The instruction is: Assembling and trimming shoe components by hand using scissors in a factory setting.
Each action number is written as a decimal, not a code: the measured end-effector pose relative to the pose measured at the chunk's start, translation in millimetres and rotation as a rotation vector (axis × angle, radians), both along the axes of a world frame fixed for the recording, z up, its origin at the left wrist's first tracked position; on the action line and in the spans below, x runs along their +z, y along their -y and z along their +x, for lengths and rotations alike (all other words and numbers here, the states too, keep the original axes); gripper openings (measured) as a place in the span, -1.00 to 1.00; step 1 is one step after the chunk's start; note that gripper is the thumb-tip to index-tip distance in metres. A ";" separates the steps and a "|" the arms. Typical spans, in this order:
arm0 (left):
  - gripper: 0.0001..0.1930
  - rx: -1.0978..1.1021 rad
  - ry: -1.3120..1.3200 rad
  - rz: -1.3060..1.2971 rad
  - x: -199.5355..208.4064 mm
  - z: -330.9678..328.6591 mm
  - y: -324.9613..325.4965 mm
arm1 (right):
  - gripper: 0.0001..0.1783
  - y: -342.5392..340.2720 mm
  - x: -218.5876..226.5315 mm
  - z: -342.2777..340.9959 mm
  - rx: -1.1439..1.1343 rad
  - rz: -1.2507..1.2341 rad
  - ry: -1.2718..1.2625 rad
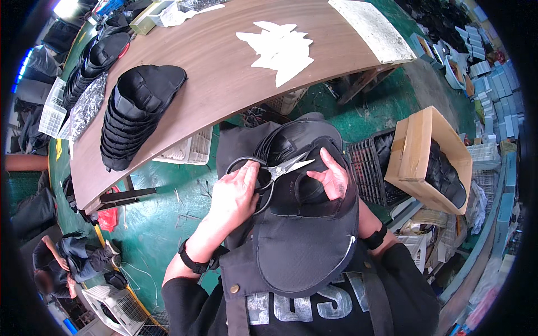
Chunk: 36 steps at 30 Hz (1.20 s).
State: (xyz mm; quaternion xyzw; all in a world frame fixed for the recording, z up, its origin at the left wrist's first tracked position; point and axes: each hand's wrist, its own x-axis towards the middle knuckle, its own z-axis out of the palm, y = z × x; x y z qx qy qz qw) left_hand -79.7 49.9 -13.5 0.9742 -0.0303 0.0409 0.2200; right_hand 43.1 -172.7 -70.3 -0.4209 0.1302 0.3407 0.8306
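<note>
My left hand (pixel 234 193) is closed around the black-handled scissors (pixel 278 169). Their blades are parted and point right, over the opening of a black fabric shoe upper (pixel 305 249). This upper lies against my chest, its broad rounded end toward me. At its far right side, my right hand (pixel 334 176) reaches into the opening; the thumb and a finger show, the other fingers are partly hidden by the fabric, and it holds the upper. Beyond my hands, more black uppers (pixel 316 130) rest on my lap. A short pale thread hangs at the near upper's right edge.
A brown table (pixel 213 73) arcs ahead, bearing a nested stack of black uppers (pixel 131 120) and white cut pieces (pixel 280 47). To my right stand a cardboard box (pixel 412 151) of black pieces and a black crate (pixel 367 168). Another person (pixel 70 257) sits at lower left.
</note>
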 end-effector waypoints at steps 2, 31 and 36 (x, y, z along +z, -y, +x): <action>-0.36 0.029 -0.100 -0.023 -1.3 -2.7 0.3 | -0.81 2.4 -5.8 1.5 0.028 0.033 -0.015; -0.50 0.030 -0.154 -0.202 2.4 -16.2 -11.5 | -0.41 2.9 -5.5 -13.4 0.253 0.219 -0.020; -0.48 0.053 -0.185 -0.109 11.2 -16.8 -11.4 | -0.33 3.6 -6.2 -12.9 0.258 0.198 0.018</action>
